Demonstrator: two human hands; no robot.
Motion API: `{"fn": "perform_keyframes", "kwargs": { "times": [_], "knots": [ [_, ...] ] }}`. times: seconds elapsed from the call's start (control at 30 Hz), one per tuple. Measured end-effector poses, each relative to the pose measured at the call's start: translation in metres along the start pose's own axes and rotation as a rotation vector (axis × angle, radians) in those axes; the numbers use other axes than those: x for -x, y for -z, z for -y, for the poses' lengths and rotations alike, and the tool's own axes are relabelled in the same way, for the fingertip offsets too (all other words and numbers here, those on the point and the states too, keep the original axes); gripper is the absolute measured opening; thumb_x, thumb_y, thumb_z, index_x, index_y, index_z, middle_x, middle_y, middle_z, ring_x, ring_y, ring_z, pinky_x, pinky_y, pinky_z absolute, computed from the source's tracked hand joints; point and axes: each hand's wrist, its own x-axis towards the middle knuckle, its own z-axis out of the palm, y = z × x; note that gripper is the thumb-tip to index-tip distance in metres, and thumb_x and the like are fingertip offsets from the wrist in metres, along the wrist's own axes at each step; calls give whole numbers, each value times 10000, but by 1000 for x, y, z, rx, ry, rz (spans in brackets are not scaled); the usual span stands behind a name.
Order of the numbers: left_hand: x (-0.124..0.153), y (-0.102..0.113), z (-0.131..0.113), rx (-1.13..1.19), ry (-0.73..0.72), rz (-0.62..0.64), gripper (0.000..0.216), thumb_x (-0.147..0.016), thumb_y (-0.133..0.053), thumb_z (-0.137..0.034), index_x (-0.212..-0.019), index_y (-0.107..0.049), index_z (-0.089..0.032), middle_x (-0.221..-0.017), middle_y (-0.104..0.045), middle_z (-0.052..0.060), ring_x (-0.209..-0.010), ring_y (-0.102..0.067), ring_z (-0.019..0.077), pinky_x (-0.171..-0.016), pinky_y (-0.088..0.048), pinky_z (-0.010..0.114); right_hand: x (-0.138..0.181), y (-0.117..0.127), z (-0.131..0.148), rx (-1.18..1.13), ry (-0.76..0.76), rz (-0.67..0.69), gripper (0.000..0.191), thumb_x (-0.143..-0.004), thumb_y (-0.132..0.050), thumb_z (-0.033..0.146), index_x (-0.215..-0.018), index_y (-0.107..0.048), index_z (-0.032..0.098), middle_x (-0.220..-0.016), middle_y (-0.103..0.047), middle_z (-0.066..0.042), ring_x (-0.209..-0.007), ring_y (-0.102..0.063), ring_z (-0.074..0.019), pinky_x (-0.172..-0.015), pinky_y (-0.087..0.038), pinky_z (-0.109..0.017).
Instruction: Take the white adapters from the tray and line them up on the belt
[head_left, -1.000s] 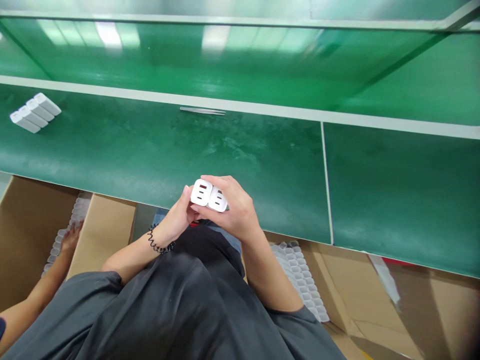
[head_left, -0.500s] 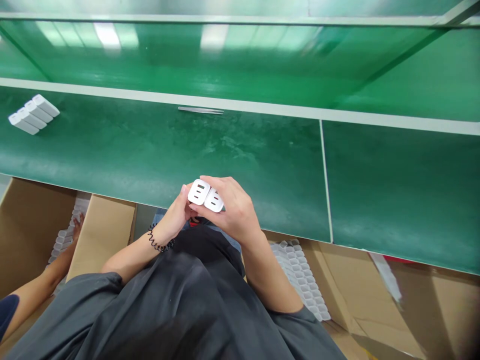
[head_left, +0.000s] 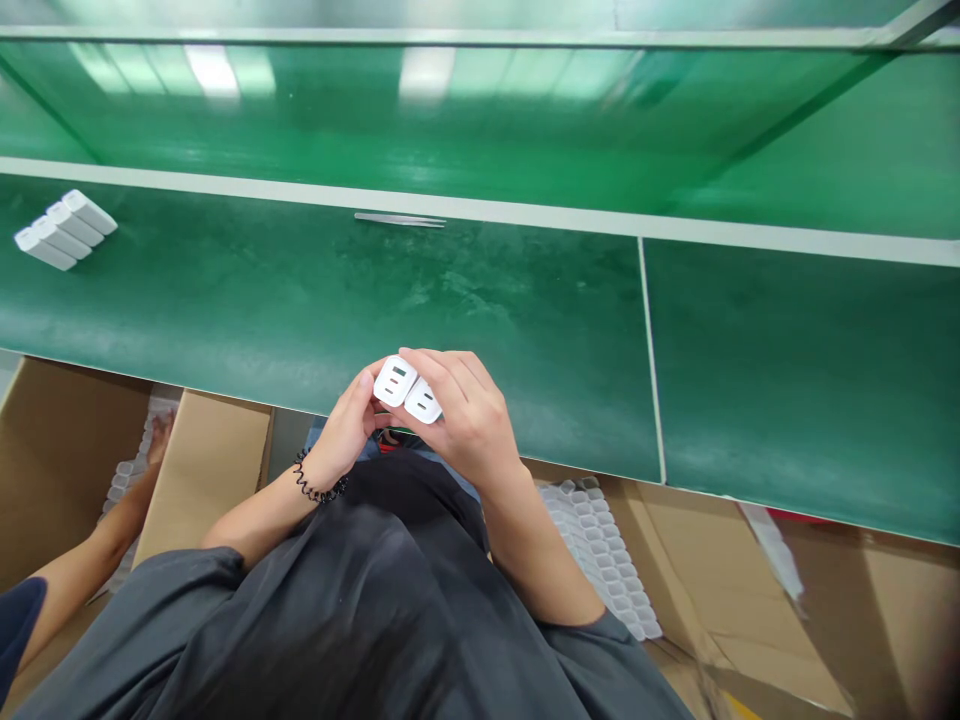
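So, where do we have the chargers right now?

We hold them up between both hands, side by side and touching, just over the near edge of the green table (head_left: 487, 310). Neither rests on it.

Which hand has which?

Our left hand (head_left: 349, 425) is closed on the first charger (head_left: 394, 380), thumb and fingertips pinching it from the left. Our right hand (head_left: 465, 425) is wrapped on the second charger (head_left: 422, 401), fingers curled over its far side. Neither hand is loose, and each one is clamped on its own piece.

How do the two lie?

Their port faces point up at us. The bodies run down and away into our palms, so we see little of their length. The pair sits on a slant, with the first one farther and to the left and the second one nearer and to the right.

What else is around us?

A row of white chargers (head_left: 64, 228) lies well apart at the table's far left, nearer our left side. A thin metal strip (head_left: 399, 219) lies at the back edge, straight ahead. We cannot tell what it is.

And below the table?

Cardboard boxes. A celled tray (head_left: 600, 550) sits by our right arm. In the left box (head_left: 202, 460) another person's hand (head_left: 159, 432) rests on a tray.
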Motion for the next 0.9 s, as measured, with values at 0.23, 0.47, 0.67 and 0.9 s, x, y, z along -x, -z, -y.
{"fn": "perform_keyframes", "kwargs": {
  "times": [0.23,0.47,0.67,0.9],
  "knots": [
    [0,4,5,-43,-36,12,593,-862,-606,-682,-1236,-643,-224,-1163,-680,86,-1009,-655,246,-753,-576,327,2,-2,0,-22,-16,8,471,-932,-641,319,-1362,-501,190,-1134,-710,-132,-966,-660,-274,-832,-527,-419],
    [0,5,6,-66,-56,19,573,-884,-586,-668,-1242,-641,-224,-1165,-681,86,-1019,-653,237,-769,-562,314,1,-1,0,-15,-10,-9,487,-922,-657,308,-1368,-498,193,-1130,-709,-129,-953,-663,-273,-823,-537,-421],
    [-1,9,2,-99,-118,40,531,-846,-653,-651,-1146,-607,-215,-963,-677,46,-836,-646,170,-719,-539,265,3,-5,0,-198,-98,-10,489,-891,-697,328,-1335,-532,206,-1129,-705,-113,-957,-656,-244,-814,-553,-384],
    [8,39,5,-519,-592,-91,373,-862,-697,-427,-1159,-574,-237,-1118,-613,89,-1005,-610,212,-865,-535,359,7,-26,-1,-739,-535,-13,511,-819,-717,517,-1222,-628,216,-1073,-710,-66,-863,-672,-203,-744,-563,-322]
  ]
}}
